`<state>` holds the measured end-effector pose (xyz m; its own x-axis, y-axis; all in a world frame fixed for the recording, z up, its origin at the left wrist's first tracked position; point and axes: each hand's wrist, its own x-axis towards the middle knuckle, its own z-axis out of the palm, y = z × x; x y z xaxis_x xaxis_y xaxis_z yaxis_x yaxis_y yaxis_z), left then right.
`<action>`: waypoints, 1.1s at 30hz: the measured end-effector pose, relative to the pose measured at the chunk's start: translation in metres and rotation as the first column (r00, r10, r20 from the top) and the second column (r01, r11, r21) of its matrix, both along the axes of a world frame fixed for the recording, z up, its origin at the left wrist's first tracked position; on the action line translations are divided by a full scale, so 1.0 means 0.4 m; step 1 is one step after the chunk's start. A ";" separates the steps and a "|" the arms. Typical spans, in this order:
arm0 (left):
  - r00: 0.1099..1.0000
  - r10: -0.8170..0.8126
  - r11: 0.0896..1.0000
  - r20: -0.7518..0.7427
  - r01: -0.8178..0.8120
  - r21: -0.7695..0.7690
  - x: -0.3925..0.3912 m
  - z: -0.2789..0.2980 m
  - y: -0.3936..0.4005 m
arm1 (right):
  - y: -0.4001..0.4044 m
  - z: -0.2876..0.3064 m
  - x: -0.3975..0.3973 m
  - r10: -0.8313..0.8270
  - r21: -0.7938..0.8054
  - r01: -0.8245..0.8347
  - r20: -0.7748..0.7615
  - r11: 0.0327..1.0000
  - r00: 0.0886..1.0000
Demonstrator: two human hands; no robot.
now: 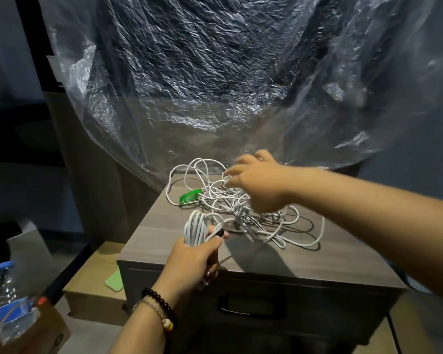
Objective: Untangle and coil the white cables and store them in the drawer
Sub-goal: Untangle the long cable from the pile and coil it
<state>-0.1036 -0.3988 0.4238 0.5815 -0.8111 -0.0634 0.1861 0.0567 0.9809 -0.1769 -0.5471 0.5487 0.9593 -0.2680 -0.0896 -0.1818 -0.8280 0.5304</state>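
A tangle of white cables (271,221) lies spread over the top of a grey-brown cabinet (159,236). My left hand (192,259) grips a coiled bundle of white cable (195,227) near the cabinet's front left, thumb over a dark plug end. My right hand (258,182) reaches into the back of the tangle, its fingers curled among the strands; what they pinch is hidden. A green clip (189,196) sits among the loops at the left. The drawer (302,300) below the top is closed, with a dark handle (251,306).
Crinkled clear plastic sheeting (215,80) hangs behind the cabinet. A cardboard box (92,284) with a green phone (114,279) on it stands to the left. A water bottle (8,295) sits in another box at the bottom left.
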 end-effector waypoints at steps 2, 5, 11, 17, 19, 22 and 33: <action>0.999 -0.045 0.998 -0.022 0.044 -0.037 -0.010 0.007 0.014 | 0.038 -0.046 -0.026 -0.003 0.328 -0.014 0.049 0.944 0.999; 0.987 -0.087 0.990 -0.137 0.071 -0.120 -0.026 0.020 0.035 | 0.071 -0.092 -0.083 -0.172 0.812 -0.037 0.168 0.583 0.971; 0.949 -0.030 0.981 -0.313 -0.032 -0.191 -0.042 0.005 0.066 | 0.097 -0.166 -0.229 -0.523 0.917 -0.325 0.399 0.232 0.753; 0.886 0.038 0.980 -0.463 -0.124 -0.158 -0.080 -0.032 0.077 | 0.174 -0.289 -0.333 -0.616 0.924 -0.324 0.377 0.201 0.692; 0.857 0.071 0.970 -0.511 -0.179 -0.165 -0.072 -0.037 0.077 | 0.198 -0.313 -0.340 -0.607 0.928 -0.280 0.372 0.245 0.702; 0.846 0.081 0.968 -0.528 -0.193 -0.160 -0.072 -0.041 0.069 | 0.224 -0.338 -0.318 -0.561 0.877 -0.334 0.479 0.346 0.675; 0.944 -0.011 1.000 -0.331 0.017 0.016 -0.152 -0.049 0.065 | 0.267 -0.385 -0.275 -0.189 0.365 -0.316 0.862 0.876 0.471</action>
<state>-0.1644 -0.3729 0.4041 0.5136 -0.8160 -0.2653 0.5009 0.0342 0.8648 -0.2868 -0.4404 0.3948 0.6099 -0.3761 0.6976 -0.2606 -0.9264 -0.2717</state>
